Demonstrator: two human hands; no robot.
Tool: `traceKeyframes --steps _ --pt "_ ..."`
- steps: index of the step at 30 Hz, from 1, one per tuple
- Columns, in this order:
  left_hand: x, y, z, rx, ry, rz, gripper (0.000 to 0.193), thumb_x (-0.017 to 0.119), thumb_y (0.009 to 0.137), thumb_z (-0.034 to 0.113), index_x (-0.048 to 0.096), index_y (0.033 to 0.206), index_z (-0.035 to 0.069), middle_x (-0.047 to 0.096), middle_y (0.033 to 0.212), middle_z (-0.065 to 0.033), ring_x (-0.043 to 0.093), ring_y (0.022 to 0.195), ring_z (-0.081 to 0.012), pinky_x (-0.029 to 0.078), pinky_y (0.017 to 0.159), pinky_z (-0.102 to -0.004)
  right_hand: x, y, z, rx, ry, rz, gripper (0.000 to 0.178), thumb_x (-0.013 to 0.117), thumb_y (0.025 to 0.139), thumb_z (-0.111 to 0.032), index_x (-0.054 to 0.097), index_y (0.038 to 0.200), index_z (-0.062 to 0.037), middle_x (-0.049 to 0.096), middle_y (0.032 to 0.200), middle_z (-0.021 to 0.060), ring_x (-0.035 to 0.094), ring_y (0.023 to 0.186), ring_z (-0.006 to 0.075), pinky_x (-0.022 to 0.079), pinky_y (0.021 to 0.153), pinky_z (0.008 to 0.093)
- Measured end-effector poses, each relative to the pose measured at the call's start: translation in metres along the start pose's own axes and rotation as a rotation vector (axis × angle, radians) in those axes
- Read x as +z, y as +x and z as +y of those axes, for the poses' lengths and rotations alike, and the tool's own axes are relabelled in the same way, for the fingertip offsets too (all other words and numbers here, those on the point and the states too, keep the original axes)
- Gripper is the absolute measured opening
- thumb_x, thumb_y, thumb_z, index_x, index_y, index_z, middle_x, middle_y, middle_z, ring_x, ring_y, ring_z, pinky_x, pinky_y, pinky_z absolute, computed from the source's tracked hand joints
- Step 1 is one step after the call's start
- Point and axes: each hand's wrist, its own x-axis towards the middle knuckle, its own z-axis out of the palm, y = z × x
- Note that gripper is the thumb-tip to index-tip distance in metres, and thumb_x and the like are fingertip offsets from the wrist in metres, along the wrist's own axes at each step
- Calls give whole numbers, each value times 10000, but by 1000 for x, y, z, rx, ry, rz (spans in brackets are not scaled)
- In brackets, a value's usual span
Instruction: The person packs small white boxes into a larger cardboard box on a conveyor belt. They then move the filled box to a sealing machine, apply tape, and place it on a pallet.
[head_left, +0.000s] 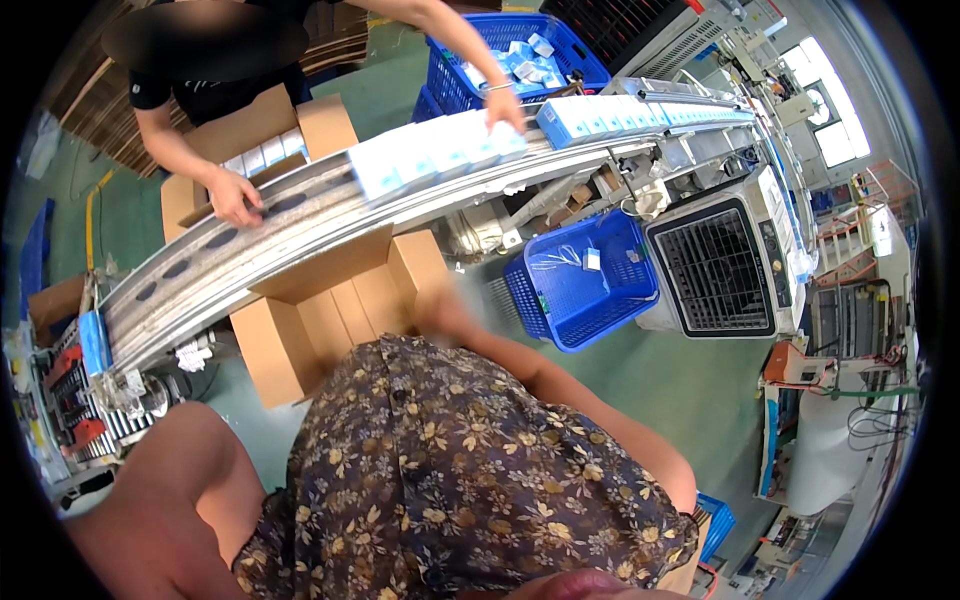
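Our right hand (440, 305) reaches into the open carton (330, 310) under the conveyor's (300, 215) near edge; it is blurred, so we cannot tell its grip. Our left hand is hidden. Across the conveyor, a co-worker's hand (505, 108) presses a row of white boxes (435, 152); a blue basket (580, 280) stands beside the carton.

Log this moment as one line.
right hand: at open cardboard box flap, blurred | left hand: out of view | co-worker's hand: on row of small boxes on conveyor
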Motion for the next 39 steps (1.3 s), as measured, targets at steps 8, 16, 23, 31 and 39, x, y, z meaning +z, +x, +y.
traceKeyframes --steps 8,16,23,31,39 --pt "52 -29 26 -203 371 369 181 539 771 18 597 906 122 541 583 -46 377 415 -126 230 396 -302 -80 -34 -55 69 87 -53 885 637 909 -472 240 1500 55 451 1384 324 520 1217 477 451 1025 467" --pt "18 -50 -4 -66 54 -263 175 681 824 210 589 805 62 607 878 -72 556 648 -202 390 444 -367 -74 -33 -58 44 64 42 853 684 875 -452 301 1447 51 522 1282 310 583 1125 477 496 951 493" --pt "-39 -109 -97 -102 -119 -259 294 602 1001 255 548 1107 -14 681 911 -200 663 762 -329 556 673 -379 -98 -51 -63 75 104 -52 861 630 913 -439 259 1490 81 487 1329 300 544 1170 456 472 997 454" --pt "-92 -340 -195 -1841 1548 741 498 635 942 381 581 1315 54 501 1452 -198 353 1419 -416 354 1129 -503 -91 -51 -55 82 142 14 832 670 895 -414 277 1492 12 455 1389 310 496 1242 496 446 1037 494" --pt "-92 -593 -254 -1503 1035 721 557 581 945 445 553 1392 114 558 1385 -223 264 1467 -386 -29 1213 -548 -94 -43 -55 24 110 17 876 660 895 -446 246 1509 22 440 1416 301 469 1259 503 423 1062 489"
